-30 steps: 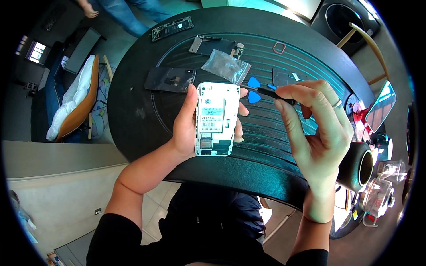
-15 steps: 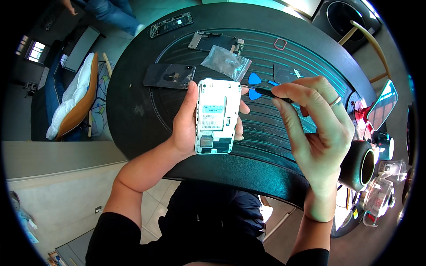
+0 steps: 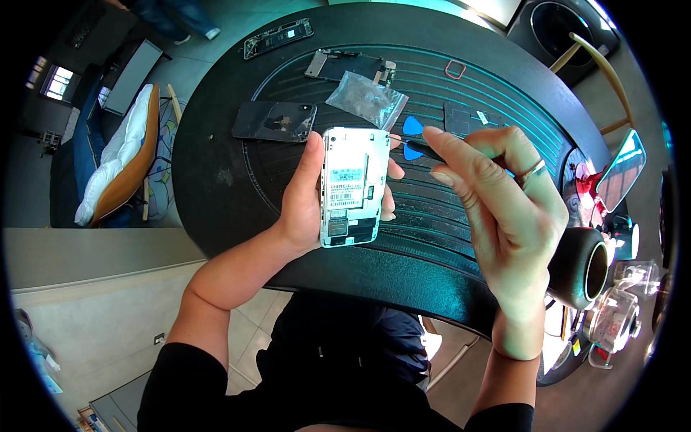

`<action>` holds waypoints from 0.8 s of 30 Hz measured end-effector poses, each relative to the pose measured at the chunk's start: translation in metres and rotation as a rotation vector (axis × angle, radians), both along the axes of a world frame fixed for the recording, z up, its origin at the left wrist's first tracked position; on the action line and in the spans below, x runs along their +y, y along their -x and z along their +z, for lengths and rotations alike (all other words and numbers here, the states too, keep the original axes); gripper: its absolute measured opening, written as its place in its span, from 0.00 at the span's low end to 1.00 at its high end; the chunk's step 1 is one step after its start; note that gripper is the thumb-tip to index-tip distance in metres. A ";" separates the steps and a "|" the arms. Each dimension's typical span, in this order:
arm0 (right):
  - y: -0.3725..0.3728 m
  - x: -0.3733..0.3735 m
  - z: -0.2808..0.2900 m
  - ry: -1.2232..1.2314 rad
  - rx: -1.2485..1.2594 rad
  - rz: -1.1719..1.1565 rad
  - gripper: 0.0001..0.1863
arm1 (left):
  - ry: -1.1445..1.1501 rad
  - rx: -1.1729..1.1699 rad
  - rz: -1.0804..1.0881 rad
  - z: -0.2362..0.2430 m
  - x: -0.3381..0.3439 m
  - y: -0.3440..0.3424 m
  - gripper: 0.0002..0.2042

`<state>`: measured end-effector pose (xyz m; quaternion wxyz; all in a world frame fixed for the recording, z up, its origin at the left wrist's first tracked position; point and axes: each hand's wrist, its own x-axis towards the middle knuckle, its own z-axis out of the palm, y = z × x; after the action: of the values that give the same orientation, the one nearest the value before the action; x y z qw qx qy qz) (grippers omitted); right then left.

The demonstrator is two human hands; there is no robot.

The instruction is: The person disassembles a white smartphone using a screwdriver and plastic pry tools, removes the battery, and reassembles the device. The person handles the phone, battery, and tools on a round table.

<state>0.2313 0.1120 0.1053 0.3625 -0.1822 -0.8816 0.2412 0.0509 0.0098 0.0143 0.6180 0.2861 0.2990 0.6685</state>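
My left hand [image 3: 302, 201] holds a white phone [image 3: 353, 183] upright by its sides, back cover off, showing a label and inner parts. My right hand [image 3: 507, 209] pinches a slim dark screwdriver [image 3: 428, 150] between thumb and fingers, its tip at the phone's upper right edge; I cannot tell if it touches. Just behind lie two blue triangular picks [image 3: 412, 124] and a clear plastic bag [image 3: 363, 99]. A dark phone [image 3: 270, 122] lies left of the white one; farther back are a metal-backed phone part [image 3: 338, 67] and an opened phone [image 3: 277, 39].
The round black table [image 3: 209, 180] holds a red ring [image 3: 455, 70] and dark flat plate [image 3: 458, 115]. At the right are a tablet [image 3: 620, 173], dark round pot [image 3: 579, 266] and glass pot [image 3: 613, 317]. A wooden chair [image 3: 622, 101] and a person's legs [image 3: 169, 18] are beyond.
My right hand has moved left, its finger curling farther over the screwdriver. The white phone has risen slightly with my left hand. The other person's legs have moved up and leftward, away.
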 end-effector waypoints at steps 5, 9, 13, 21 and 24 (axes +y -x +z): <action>0.003 -0.001 0.002 -0.019 0.020 -0.012 0.14 | -0.015 -0.008 0.076 -0.002 0.002 -0.003 0.43; 0.004 0.001 0.002 -0.096 0.082 -0.030 0.10 | -0.019 -0.013 0.067 -0.005 0.004 -0.001 0.43; 0.003 0.004 -0.005 -0.140 0.126 -0.021 0.07 | -0.001 -0.028 0.062 -0.004 0.003 -0.001 0.43; -0.001 0.002 -0.001 -0.119 -0.080 -0.112 0.06 | -0.017 -0.025 0.004 0.000 0.001 -0.001 0.44; 0.001 0.003 -0.002 -0.112 -0.040 -0.108 0.05 | -0.021 -0.014 0.008 -0.001 0.002 0.001 0.44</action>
<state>0.2299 0.1147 0.1035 0.3667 -0.2138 -0.8897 0.1681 0.0499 0.0119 0.0132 0.6144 0.2868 0.2886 0.6760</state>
